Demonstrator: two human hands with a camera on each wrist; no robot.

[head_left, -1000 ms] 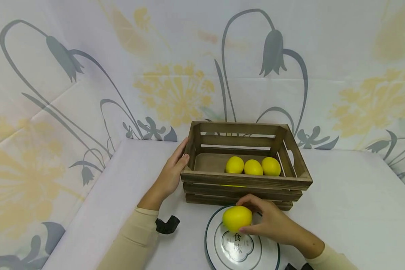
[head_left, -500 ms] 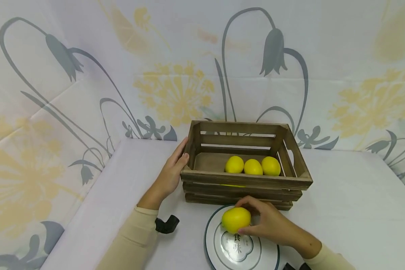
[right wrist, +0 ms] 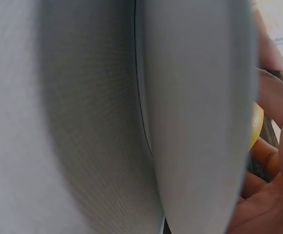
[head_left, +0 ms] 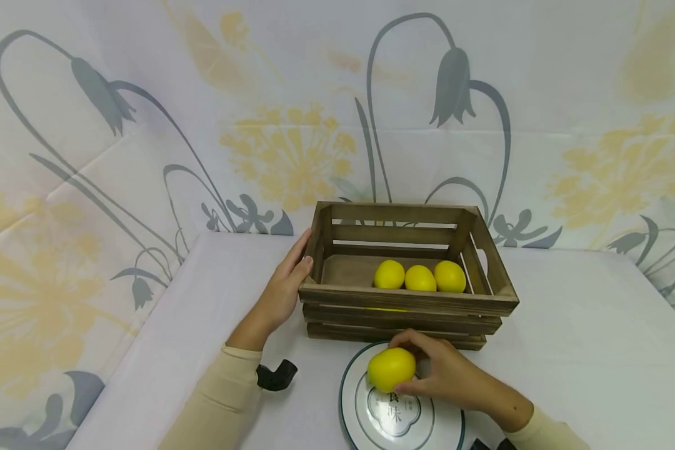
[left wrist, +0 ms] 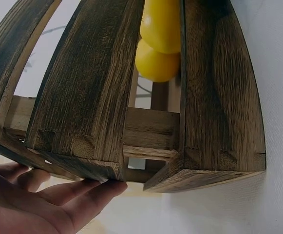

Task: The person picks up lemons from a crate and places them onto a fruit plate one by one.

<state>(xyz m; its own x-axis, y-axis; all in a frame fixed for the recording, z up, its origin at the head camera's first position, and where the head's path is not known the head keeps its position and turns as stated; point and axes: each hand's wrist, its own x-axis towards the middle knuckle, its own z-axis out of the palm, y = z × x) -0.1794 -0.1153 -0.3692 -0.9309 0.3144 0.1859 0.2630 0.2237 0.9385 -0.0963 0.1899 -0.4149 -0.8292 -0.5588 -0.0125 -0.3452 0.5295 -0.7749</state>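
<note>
My right hand holds a yellow lemon between thumb and fingers, over the upper part of a white plate with a dark rim and printed characters. Whether the lemon touches the plate cannot be told. My left hand lies against the left end of a brown slatted wooden crate; the left wrist view shows its fairly straight fingers touching the slats. Inside the crate are several lemons, toward its right side. In the right wrist view the plate hides most of the held lemon.
A white cloth covers the table, and a flower-printed cloth hangs behind the crate. A black curved piece shows beside the left sleeve. Another dark piece shows near the right wrist at the bottom edge.
My right hand has shifted slightly left and toward me with the lemon in its grip. The left hand stays against the crate, and the crate and plate look the same.
</note>
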